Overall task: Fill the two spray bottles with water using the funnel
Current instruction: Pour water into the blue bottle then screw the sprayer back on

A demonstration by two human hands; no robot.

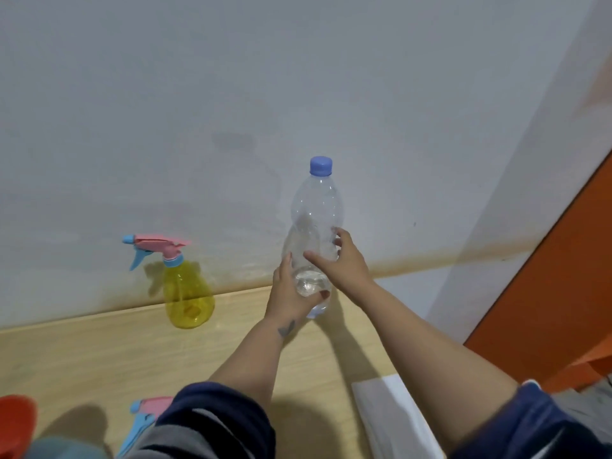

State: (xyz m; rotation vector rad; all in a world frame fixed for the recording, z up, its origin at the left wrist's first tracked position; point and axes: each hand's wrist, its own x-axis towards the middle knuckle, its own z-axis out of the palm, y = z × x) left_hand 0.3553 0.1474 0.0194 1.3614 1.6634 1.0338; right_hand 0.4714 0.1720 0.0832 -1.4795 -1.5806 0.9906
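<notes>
A clear plastic water bottle point(316, 207) with a blue cap point(320, 165) stands upright on the wooden table point(99, 352) near the wall, holding a little water at the bottom. My left hand point(289, 293) grips its lower part. My right hand point(341, 258) wraps around its middle. A yellow spray bottle point(187, 293) with a pink and blue trigger head stands to the left against the wall. A second pink and blue spray head point(142, 415) shows at the bottom, its bottle hidden behind my left sleeve. The red funnel point(15, 422) sits at the bottom left corner.
A white sheet or cloth point(387, 415) lies on the table's right side under my right arm. A pale wall runs behind the table. An orange surface point(563, 309) rises at the right.
</notes>
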